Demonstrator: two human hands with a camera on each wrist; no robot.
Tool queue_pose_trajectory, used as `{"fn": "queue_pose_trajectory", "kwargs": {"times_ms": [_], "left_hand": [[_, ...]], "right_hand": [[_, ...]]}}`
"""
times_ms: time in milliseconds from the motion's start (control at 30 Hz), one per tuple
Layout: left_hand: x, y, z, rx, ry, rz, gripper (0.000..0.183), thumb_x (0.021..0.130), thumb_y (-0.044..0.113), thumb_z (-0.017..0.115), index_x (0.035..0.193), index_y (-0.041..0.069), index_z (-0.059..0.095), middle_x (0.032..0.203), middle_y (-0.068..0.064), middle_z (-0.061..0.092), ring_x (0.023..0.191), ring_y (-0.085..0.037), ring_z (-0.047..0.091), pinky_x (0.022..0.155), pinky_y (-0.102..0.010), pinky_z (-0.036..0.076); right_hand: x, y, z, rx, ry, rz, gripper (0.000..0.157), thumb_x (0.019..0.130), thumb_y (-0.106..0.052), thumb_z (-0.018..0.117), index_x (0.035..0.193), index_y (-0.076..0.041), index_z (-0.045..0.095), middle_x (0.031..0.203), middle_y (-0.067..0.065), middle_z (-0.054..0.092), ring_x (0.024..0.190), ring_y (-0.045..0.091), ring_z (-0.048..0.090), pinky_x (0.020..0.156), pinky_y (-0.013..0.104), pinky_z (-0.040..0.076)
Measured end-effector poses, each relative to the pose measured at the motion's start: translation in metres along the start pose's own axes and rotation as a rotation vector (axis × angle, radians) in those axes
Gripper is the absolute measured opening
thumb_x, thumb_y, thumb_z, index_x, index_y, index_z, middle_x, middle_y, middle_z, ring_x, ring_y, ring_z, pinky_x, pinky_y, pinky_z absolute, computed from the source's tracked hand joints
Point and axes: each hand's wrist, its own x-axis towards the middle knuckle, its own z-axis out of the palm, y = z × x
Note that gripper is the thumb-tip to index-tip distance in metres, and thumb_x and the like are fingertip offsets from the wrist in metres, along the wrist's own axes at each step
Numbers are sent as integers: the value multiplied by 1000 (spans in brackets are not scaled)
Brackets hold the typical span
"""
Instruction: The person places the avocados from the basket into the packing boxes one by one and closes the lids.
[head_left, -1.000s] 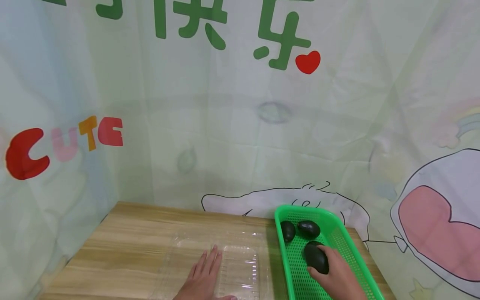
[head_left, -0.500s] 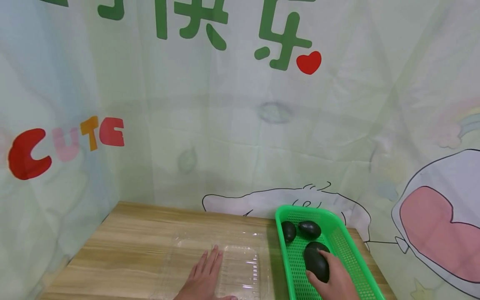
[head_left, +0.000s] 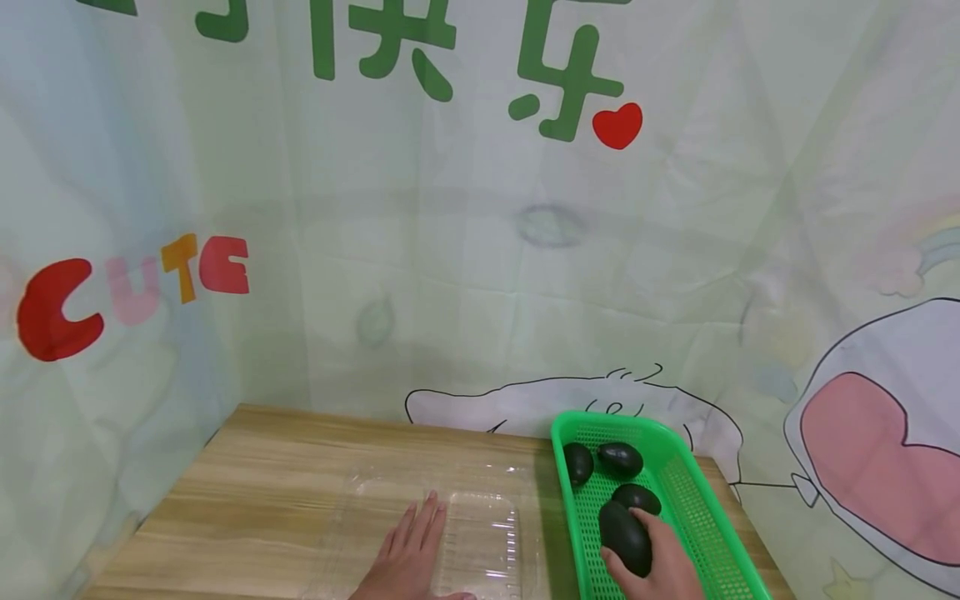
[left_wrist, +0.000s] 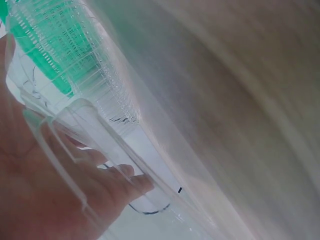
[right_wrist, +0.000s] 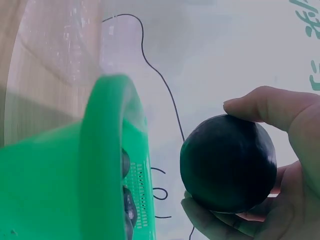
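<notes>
My right hand (head_left: 662, 562) grips a dark, smooth avocado (head_left: 624, 537) over the green basket (head_left: 572, 533). In the right wrist view the thumb and fingers curl round the same avocado (right_wrist: 227, 165), above the basket's rim (right_wrist: 102, 150). Three more dark avocados lie in the basket: one by the left wall (head_left: 577, 464), one beside it (head_left: 620, 459), and one (head_left: 637, 499) just behind the held one. To the left, my left hand (head_left: 407, 554) rests with straight fingers on a clear plastic container (head_left: 480, 533). The left wrist view shows that hand (left_wrist: 65, 180) through the clear plastic.
The wooden table (head_left: 247, 500) carries the container and the basket side by side. A pale cloth backdrop (head_left: 450, 292) with printed letters and drawings hangs behind and at the sides. The basket stands near the table's right edge.
My right hand has drawn the avocado slightly toward me and left, uncovering more of the one behind it. The left hand stays in place on the container.
</notes>
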Motion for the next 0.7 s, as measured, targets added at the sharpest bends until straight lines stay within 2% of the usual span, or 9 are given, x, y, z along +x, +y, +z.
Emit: {"fn": "queue_pose_trajectory", "kwargs": {"times_ms": [300,700], "left_hand": [[-1,0,1,0,-2,3,124,66,91,42,151,3,23,159,-17,15,141,-45,22,106,-64,29],[-1,1,-1,-17,-11,-1,121,68,87,48,151,3,23,159,-17,15,141,-46,21,106,-65,28]], "right_hand": [[-4,-14,8,8,-18,2,78,75,-47,76,133,-2,49,122,22,55,92,29,59,67,41,50],[-8,-28,20,-36,30,-150,72,74,-43,78,128,-3,53,113,14,59,91,24,59,71,39,50]]}}
